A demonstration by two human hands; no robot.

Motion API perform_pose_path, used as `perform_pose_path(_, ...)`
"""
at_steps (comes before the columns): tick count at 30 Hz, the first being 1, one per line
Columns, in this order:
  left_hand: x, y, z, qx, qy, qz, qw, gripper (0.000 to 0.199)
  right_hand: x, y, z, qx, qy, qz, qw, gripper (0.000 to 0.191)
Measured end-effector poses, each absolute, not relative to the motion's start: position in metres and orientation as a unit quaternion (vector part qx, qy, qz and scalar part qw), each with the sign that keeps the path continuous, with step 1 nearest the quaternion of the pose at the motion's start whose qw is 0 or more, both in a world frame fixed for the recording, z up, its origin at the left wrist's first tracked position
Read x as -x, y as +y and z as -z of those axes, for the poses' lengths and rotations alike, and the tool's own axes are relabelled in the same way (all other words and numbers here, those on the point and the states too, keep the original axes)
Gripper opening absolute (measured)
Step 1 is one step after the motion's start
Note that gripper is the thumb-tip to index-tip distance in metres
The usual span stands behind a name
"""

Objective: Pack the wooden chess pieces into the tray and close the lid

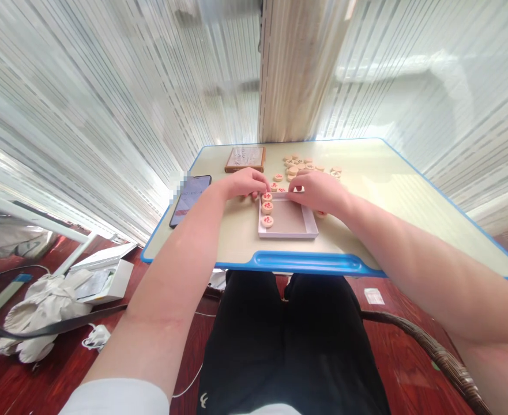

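A shallow white box lies on the small table in front of me. Down its left side sit two round wooden Chinese chess pieces with red characters. A third chess piece is at the far left corner, overlapping the box wall. My left hand is closed at that corner, its fingertips against this piece. At the far wall of the box, my right hand has thumb and fingers curled together; what is between them is hidden. Several red-marked pieces lie loose just beyond the box, and one peeks out beneath my right hand.
A pile of chess pieces lies farther back. A brown-edged flat box stands at the back left, and a phone lies by the left edge. The table has a blue rim and a front groove. Curtains hang behind it.
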State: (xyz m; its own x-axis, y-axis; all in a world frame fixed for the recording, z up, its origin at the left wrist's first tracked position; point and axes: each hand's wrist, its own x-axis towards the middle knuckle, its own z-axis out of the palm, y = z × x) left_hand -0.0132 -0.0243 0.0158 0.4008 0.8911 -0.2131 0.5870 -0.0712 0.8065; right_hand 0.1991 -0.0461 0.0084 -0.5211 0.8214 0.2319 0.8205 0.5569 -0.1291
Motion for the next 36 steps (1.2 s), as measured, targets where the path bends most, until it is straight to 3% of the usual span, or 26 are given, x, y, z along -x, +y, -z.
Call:
perform_pose_path(9, 0.016, -0.021, -0.013, -0.709, 0.511, -0.175, 0.455, 0.018, -0.198, -0.051, -0.010, 0.471, -0.864, 0.002, 0.177, 0.022)
perform_pose_path(15, 0.015, -0.020, -0.014, -0.706, 0.506, -0.174, 0.463, 0.018, -0.190, -0.077, -0.019, 0.287, -0.942, -0.058, 0.164, 0.019)
perform_pose_path(19, 0.014, -0.020, -0.014, -0.705, 0.514, -0.167, 0.460, 0.017, -0.184, -0.088, -0.016, 0.240, -0.957, -0.073, 0.148, 0.019)
perform_pose_path(36, 0.013, -0.024, -0.018, -0.708, 0.521, -0.160, 0.449, 0.017, -0.178, -0.082, -0.010, 0.260, -0.945, -0.099, 0.172, 0.019)
